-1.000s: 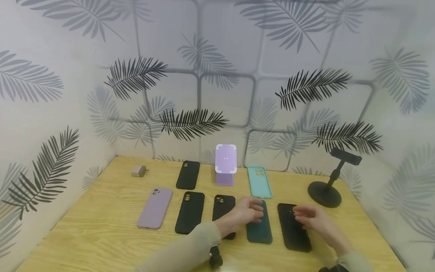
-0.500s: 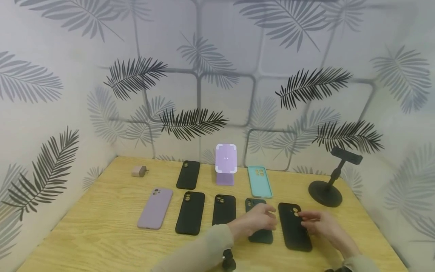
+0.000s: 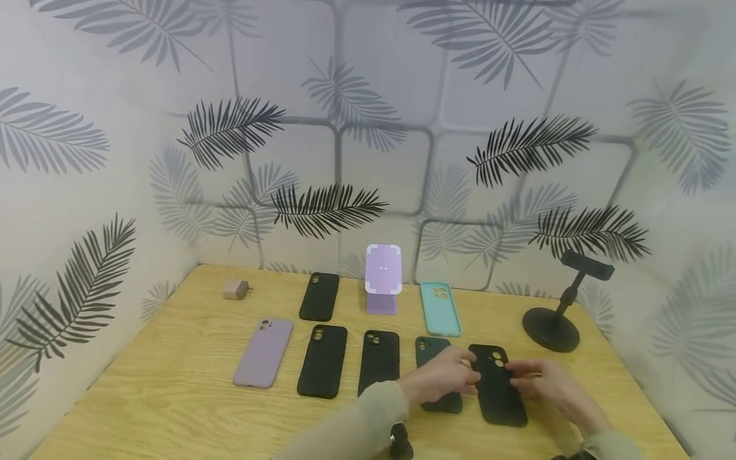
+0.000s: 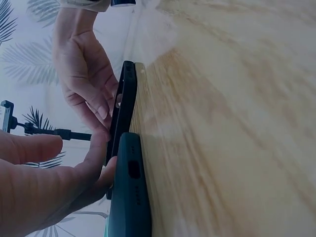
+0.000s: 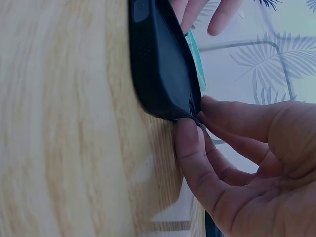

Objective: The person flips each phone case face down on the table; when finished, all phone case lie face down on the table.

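Observation:
A black phone case point(image 3: 501, 396) lies hollow side up on the table, between my two hands. In the right wrist view, the thumb and fingers of my right hand point(image 5: 247, 158) pinch the rim of this case near a corner. My left hand point(image 3: 439, 375) reaches over a dark green phone case point(image 3: 445, 404), its fingertips at the black case's left edge. The left thumb point(image 4: 37, 148) stands away from the case in the left wrist view. My left hand hides the middle of the dark green case.
Further black cases point(image 3: 323, 361) and a lilac case point(image 3: 263, 353) lie to the left. At the back are a purple stand point(image 3: 383, 271), a turquoise case point(image 3: 441, 309) and a charger plug point(image 3: 235, 290). A black phone holder point(image 3: 552, 329) stands at the right.
My left hand has moved right, from over the dark green case to the black case's left edge. My right hand has shifted slightly right and down along the black case's right side.

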The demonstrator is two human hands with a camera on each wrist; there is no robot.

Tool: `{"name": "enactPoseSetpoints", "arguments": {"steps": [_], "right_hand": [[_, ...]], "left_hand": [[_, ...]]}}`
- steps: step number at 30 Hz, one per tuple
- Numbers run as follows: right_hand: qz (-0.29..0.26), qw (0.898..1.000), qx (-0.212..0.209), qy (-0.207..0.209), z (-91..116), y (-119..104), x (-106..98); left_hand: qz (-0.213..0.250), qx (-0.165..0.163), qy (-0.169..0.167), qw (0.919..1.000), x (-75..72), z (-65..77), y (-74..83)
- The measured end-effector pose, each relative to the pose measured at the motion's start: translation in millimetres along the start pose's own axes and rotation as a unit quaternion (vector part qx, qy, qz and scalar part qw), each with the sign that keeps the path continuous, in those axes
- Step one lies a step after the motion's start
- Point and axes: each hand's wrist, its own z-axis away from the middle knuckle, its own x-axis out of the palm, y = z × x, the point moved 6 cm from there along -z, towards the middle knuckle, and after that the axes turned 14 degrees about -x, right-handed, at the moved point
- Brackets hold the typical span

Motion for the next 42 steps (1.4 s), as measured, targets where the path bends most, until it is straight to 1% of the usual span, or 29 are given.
{"name": "enactPoseSetpoints", "arguments": {"steps": [2, 4, 9, 12, 15, 20, 24, 27, 32, 37, 42], "right_hand": [[-0.008, 1.0, 0.007, 0.004, 0, 1, 0], [-0.017, 1.0, 0.014, 0.008, 0, 1, 0], [-0.038, 0.999, 0.012, 0.002, 1, -2, 3], [-0.062, 0.998, 0.01, -0.004, 0, -4, 6], [-0.101, 0.995, 0.006, -0.014, -3, -5, 10], [-0.142, 0.989, 0.005, -0.033, -7, -8, 17], [-0.152, 0.987, 0.01, -0.041, -9, -13, 21], [-0.161, 0.986, 0.013, -0.043, -10, -14, 25], [-0.173, 0.984, 0.018, -0.04, -12, -12, 27], [-0.18, 0.983, 0.025, -0.028, -12, -13, 27], [-0.172, 0.984, 0.024, -0.031, -12, -16, 28]], "left_hand": [[0.016, 0.0, 0.012, 0.9998, 0.3, 0.5, 1.1], [0.032, 0.006, 0.033, 0.9989, 0.0, 0.7, 2.0], [0.077, 0.024, 0.081, 0.9934, 0.7, 0.5, 3.6], [0.099, 0.032, 0.091, 0.9904, 1.0, 0.0, 4.8], [0.113, 0.035, 0.088, 0.9891, -0.3, -1.1, 4.9], [0.138, 0.029, 0.054, 0.9885, -0.4, -3.4, 4.0], [0.149, 0.02, 0.036, 0.9881, 0.6, -3.7, 2.9], [0.14, 0.016, 0.026, 0.9896, 1.9, -4.2, 0.9], [0.127, 0.025, 0.021, 0.9914, 5.1, -7.2, -1.4], [0.128, 0.028, 0.018, 0.9912, 7.3, -8.4, -2.1], [0.13, 0.028, 0.014, 0.9911, 9.3, -7.0, -2.1]]}}
